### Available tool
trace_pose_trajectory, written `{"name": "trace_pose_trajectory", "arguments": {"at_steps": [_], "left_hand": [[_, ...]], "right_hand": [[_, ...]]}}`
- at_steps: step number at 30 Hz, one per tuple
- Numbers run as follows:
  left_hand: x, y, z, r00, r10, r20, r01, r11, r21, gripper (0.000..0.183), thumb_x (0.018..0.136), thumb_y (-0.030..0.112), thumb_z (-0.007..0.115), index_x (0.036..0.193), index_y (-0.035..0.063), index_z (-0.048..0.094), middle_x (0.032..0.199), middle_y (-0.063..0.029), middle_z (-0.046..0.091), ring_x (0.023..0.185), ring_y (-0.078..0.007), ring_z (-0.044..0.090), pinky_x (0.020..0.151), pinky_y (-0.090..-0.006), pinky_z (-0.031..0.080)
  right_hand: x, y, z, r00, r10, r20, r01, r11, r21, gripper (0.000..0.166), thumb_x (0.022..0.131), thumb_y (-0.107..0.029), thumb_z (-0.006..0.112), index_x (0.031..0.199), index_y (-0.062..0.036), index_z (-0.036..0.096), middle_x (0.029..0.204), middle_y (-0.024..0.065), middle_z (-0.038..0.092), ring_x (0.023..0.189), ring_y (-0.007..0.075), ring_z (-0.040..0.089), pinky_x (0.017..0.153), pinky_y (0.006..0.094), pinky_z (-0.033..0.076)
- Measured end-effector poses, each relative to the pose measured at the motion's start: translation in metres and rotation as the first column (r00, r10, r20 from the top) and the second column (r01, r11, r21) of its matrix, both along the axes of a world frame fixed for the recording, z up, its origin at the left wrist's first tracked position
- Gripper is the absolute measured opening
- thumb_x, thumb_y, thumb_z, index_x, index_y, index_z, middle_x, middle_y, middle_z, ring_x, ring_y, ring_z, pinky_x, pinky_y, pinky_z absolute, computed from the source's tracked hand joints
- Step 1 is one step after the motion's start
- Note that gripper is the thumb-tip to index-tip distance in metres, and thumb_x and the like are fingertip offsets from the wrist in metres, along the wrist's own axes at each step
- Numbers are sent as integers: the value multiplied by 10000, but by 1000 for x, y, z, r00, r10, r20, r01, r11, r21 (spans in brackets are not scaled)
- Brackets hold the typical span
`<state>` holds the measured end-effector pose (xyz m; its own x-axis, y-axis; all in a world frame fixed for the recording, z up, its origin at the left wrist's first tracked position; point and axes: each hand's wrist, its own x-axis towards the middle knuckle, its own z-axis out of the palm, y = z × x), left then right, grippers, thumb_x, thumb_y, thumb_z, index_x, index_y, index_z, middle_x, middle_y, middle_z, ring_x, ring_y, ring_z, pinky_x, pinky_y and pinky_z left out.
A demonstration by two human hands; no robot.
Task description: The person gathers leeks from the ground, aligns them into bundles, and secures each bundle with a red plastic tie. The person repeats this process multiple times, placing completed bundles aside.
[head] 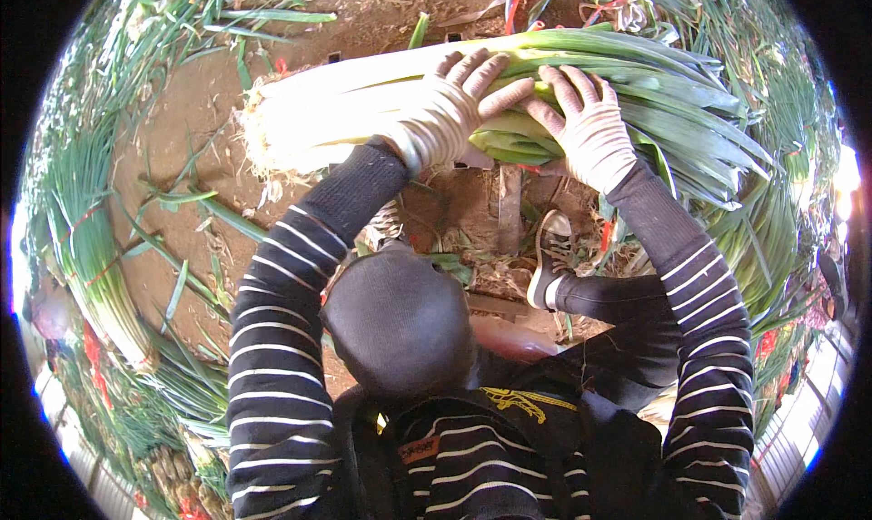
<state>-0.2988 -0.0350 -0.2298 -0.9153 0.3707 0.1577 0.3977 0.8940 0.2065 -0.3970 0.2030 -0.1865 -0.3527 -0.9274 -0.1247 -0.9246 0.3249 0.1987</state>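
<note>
A thick bundle of large green onions (340,104) lies crosswise before me. Its white stalks and roots are on the left, its green leaves on the right. My left hand (453,111), in a pale glove, rests on it where white turns green, fingers spread. Just to its right, my right hand (589,125), gloved too, lies over the green leaves with its fingers apart. The thumbs come close together over the bundle. The bundle's underside is hidden, and a bit of red shows below it between my wrists.
Below the bundle are my knee (402,315), a shoe (555,247) and a wooden strip (509,210). A tied onion bundle (95,268) lies at left on brown ground (163,152) with loose leaves. More onions (756,241) are heaped at right. Red ties (518,6) lie beyond.
</note>
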Motion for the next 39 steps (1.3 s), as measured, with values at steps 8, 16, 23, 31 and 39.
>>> {"name": "trace_pose_trajectory", "arguments": {"at_steps": [8,16,23,31,39], "left_hand": [[0,-4,-16,1000,4,-22,-2,997,80,1191,656,662,800,1627,209,277,1598,-164,382,1483,-422,334,1222,-611,229],[-12,-2,-25,998,57,-34,-55,996,74,1222,583,579,867,1609,218,309,1552,-150,421,1435,-423,387,1198,-604,281],[-12,3,-24,995,88,37,-88,996,14,1264,565,565,892,1625,295,258,1583,-143,375,1491,-439,289,1198,-635,269],[-11,6,-41,966,78,-245,-48,991,127,1099,552,534,869,1523,230,456,1501,-176,460,1338,-414,475,1120,-602,372],[3,10,-39,979,96,-179,-72,988,137,1139,547,581,861,1546,249,426,1530,-168,442,1429,-416,405,1182,-619,299]], "right_hand": [[1,11,29,992,-111,59,113,993,-39,1177,593,-330,877,1622,-331,305,1608,163,360,1465,356,348,1142,602,303],[-24,7,14,996,-74,48,75,997,-28,1219,581,-332,902,1629,-329,279,1626,162,324,1493,361,306,1145,582,308],[-26,12,4,999,-49,0,49,998,-50,1153,618,-353,884,1615,-340,306,1624,149,320,1479,359,311,1121,574,325],[-24,14,-10,998,-55,-27,53,996,-78,1053,675,-295,822,1608,-335,335,1624,163,324,1485,370,303,1123,580,315],[38,18,21,976,158,148,-161,987,8,952,674,-330,803,1551,-328,433,1648,77,333,1497,318,314,1223,555,221]]}}
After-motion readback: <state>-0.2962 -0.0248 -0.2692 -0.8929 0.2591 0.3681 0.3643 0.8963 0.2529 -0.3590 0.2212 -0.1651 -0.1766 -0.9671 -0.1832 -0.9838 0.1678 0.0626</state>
